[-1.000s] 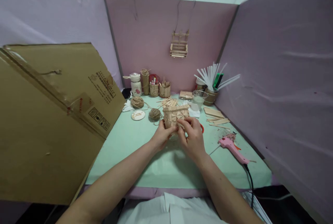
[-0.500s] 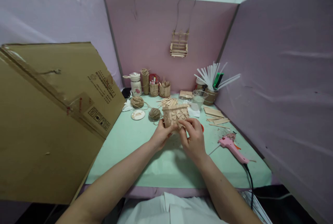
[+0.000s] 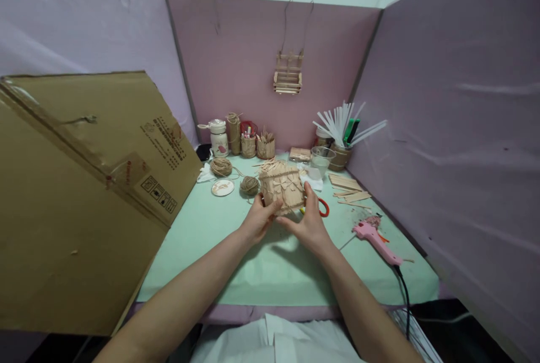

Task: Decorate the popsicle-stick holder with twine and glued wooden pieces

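Between my two hands is a small wooden-stick pot (image 3: 283, 186), with a rope-like rim and petal-shaped wood pieces on its front. It is tilted a little, above the table. My left hand (image 3: 260, 218) grips its lower left side, thumb across the front. My right hand (image 3: 310, 222) holds its lower right side between spread thumb and fingers. Scissors with red handles (image 3: 323, 207) lie partly hidden behind my right hand. A ball of brown twine (image 3: 250, 186) rests just left of the pot.
A pink glue gun (image 3: 377, 242) with a black cord lies at the right. Wooden sticks (image 3: 348, 186), a clear plastic cup (image 3: 323, 159) and a pot of white glue sticks (image 3: 341, 157) stand behind. At left are a white disc (image 3: 223, 187) and a large cardboard sheet (image 3: 84, 200).
My right hand has moved from the front of the pot to its right side, its fingers opening around it. The pot has tilted, and the scissors show more.
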The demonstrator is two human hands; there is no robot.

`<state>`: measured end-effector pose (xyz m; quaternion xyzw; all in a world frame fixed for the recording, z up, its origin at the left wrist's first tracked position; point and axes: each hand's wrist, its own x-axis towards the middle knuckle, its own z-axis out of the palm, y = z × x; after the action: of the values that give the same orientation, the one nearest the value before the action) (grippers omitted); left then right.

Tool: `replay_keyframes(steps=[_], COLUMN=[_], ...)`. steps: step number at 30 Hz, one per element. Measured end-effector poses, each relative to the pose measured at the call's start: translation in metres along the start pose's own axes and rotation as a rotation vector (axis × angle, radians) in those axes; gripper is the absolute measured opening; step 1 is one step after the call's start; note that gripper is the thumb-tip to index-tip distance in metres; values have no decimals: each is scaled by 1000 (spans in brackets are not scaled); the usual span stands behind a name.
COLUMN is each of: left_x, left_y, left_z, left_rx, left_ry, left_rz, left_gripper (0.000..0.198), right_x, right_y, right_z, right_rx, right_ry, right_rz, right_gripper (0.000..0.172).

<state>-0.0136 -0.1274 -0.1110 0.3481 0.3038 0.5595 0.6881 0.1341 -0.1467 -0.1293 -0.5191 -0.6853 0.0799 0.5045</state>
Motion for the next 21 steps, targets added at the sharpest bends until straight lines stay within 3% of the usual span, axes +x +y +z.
replay_keyframes(steps=[3, 9, 11, 13, 16, 19, 21], left_x=[0, 4, 4, 2, -4, -8, -9], left_y=[-1, -1, 2, 6, 11, 10, 8], left_z=[-1, -1, -3, -4, -5, -2, 1], left_rx=[35, 111, 228, 408, 683, 868, 948], left_ry=[-8, -32, 63, 163, 173, 167, 197], left_rz=[-2, -4, 114, 335, 631, 727, 761], left_gripper=[68, 73, 76, 74, 48, 20, 15], right_x=[-3, -1, 0, 0, 0, -1, -2], right_y=[-1, -5, -3, -2, -2, -5, -7], right_z=[9, 12, 11, 11, 11, 13, 15], right_rx=[15, -6, -36, -65, -102, -146, -175], right_ry=[1, 130, 164, 188, 204, 199, 211], right_rz=[34, 46, 65, 81, 88, 69, 50], right_gripper=[114, 108, 109, 110, 109, 103, 99])
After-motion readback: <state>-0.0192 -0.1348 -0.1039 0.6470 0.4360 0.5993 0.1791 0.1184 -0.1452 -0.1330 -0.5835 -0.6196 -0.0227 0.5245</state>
